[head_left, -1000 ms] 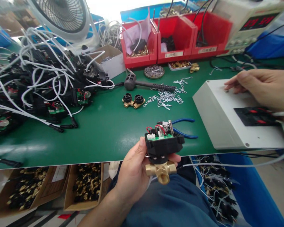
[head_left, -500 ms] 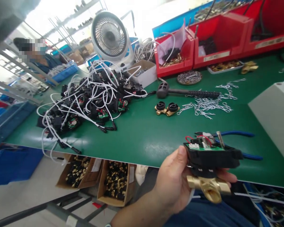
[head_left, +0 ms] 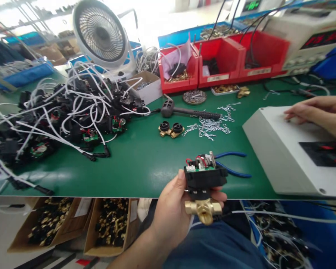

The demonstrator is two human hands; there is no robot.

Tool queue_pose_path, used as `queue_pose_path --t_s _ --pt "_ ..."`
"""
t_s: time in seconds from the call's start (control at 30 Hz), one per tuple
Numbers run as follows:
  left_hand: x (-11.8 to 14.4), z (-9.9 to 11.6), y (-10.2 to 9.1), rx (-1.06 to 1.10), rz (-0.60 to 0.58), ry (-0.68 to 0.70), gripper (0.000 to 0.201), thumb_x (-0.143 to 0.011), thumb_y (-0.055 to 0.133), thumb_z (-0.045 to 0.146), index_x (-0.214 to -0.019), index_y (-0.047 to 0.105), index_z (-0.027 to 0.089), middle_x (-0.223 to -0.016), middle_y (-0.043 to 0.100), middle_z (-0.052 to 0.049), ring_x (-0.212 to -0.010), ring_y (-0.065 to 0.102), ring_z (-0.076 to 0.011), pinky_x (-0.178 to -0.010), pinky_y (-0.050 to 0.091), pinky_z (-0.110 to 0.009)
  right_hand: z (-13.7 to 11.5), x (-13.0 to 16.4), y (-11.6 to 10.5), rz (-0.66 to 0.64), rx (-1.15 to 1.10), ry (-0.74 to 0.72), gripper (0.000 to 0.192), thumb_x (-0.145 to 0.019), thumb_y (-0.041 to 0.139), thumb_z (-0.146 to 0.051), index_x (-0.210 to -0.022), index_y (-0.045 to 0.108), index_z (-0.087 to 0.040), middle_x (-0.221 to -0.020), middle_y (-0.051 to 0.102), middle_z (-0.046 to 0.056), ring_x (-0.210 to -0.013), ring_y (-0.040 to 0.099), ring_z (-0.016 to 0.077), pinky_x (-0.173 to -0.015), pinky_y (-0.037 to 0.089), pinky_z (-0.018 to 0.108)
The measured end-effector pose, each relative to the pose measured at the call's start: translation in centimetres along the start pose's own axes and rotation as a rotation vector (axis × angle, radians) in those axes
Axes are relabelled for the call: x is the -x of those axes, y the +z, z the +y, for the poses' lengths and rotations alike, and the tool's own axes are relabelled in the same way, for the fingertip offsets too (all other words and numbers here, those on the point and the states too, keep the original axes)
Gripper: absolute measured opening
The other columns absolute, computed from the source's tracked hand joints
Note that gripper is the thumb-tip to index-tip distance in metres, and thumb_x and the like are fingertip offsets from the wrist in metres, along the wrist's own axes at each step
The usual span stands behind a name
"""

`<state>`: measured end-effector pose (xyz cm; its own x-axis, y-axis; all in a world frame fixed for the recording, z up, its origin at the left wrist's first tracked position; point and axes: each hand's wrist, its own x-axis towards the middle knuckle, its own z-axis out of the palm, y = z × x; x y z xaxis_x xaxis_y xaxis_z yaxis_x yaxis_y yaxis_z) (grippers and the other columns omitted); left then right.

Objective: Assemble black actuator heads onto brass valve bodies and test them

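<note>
Valve [head_left: 204,188] sits in the left hand [head_left: 173,211], held just off the near edge of the green table [head_left: 145,164], above the person's lap. Its black housing is on top, open, showing a green board with red wires; the brass body hangs below, one port facing the camera. The left fingers wrap around the housing, thumb on its left side and fingertips showing under its right side. A white cable runs from the valve away to the right.

Right hand [head_left: 322,114] rests on the top of a grey box [head_left: 285,157] at the right of the table, fingers stretched flat and holding nothing.

Blue-handled pliers [head_left: 232,164] lie on the table just behind the valve. Farther back lie a scatter of wire clips [head_left: 210,125], a black mallet [head_left: 184,110] and a small brass part with two black caps [head_left: 170,130]. A heap of black units with white cables [head_left: 67,112] fills the left side, a fan [head_left: 99,31] behind it. Red bins [head_left: 221,63] line the back.
</note>
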<state>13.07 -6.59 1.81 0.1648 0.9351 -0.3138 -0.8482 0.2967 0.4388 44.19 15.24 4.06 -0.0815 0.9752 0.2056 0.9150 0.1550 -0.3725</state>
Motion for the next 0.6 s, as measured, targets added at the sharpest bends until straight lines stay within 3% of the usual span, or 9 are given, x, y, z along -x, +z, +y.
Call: queue_pose_path --t_s 0.1,0.2,0.37,0.6 --pt "0.0 0.0 -0.1 -0.020 0.012 0.003 0.033 -0.099 0.053 0.033 -0.095 0.077 0.011 -0.087 0.080 -0.012 -0.074 0.077 -0.0185 -0.071 0.064 -0.027 -3.0 0.9 -0.8 -0.038 -0.005 0.166 0.095 -0.046 0.031 -0.107 -0.081 0.069 -0.028 -0.084 0.070 0.009 -0.078 0.060 0.0276 -0.069 0.040 0.046" --pt "0.0 0.0 -0.1 -0.024 0.006 0.007 0.032 -0.099 0.054 0.033 -0.096 0.077 0.011 -0.089 0.080 -0.012 -0.075 0.077 -0.0188 -0.072 0.064 -0.027 -4.8 1.6 -1.0 -0.054 -0.045 0.214 0.080 -0.053 0.041 -0.099 -0.077 0.067 -0.027 -0.087 0.069 0.010 -0.082 0.059 0.0280 -0.076 0.040 0.048" --pt "0.1 0.0 -0.2 -0.022 0.003 -0.003 0.034 -0.100 0.053 0.034 -0.097 0.077 0.010 -0.090 0.080 -0.012 -0.076 0.077 -0.0186 -0.073 0.064 -0.027 -5.0 1.8 -1.0 -0.035 -0.128 0.221 0.051 -0.069 0.055 -0.074 -0.077 0.067 -0.025 -0.085 0.068 0.009 -0.083 0.060 0.0260 -0.083 0.043 0.048" --pt "0.1 0.2 -0.2 -0.014 0.011 -0.009 0.033 -0.099 0.054 0.033 -0.096 0.076 0.009 -0.090 0.080 -0.013 -0.076 0.077 -0.0194 -0.071 0.064 -0.027 -4.7 1.8 -1.0 -0.020 -0.119 0.211 0.042 -0.074 0.058 -0.066 -0.074 0.067 -0.024 -0.084 0.068 0.009 -0.082 0.060 0.0261 -0.087 0.045 0.048"
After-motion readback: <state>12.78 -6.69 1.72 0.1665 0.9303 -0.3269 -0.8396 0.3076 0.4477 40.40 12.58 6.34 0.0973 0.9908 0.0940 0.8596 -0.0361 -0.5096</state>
